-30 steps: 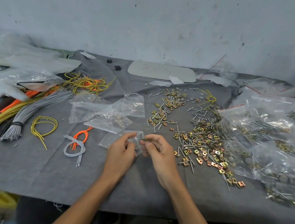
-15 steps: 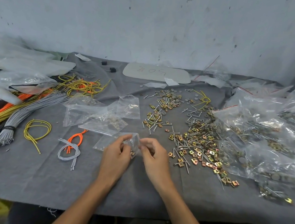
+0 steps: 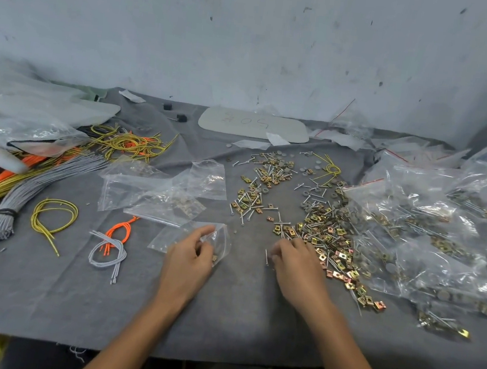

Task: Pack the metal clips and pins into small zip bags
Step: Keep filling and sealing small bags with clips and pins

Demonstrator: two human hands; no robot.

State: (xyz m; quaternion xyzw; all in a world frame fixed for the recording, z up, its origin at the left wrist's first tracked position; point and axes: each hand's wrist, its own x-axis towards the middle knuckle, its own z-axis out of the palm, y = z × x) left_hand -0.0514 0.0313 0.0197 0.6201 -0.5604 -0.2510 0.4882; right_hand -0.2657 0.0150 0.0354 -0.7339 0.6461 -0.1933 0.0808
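Observation:
My left hand (image 3: 190, 255) pinches the mouth of a small clear zip bag (image 3: 220, 241) with a clip or two inside, held just above the grey cloth. My right hand (image 3: 297, 258) rests at the near left edge of a big scatter of brass clips and steel pins (image 3: 330, 239), fingers curled down onto the cloth. A pin (image 3: 266, 257) stands by its fingertips; whether it is pinched I cannot tell. A second, smaller scatter of clips and pins (image 3: 258, 186) lies farther back.
Empty and part-filled zip bags (image 3: 156, 192) lie left of the scatter. Filled bags (image 3: 430, 236) pile up at the right. Grey, yellow and orange cords (image 3: 42, 179) cover the left side, with loose cord loops (image 3: 107, 247) near the left hand. A pale plate (image 3: 253, 124) lies at the back.
My right hand left the bag's mouth and moved right to the edge of the clip pile. My left hand kept the bag, roughly in place.

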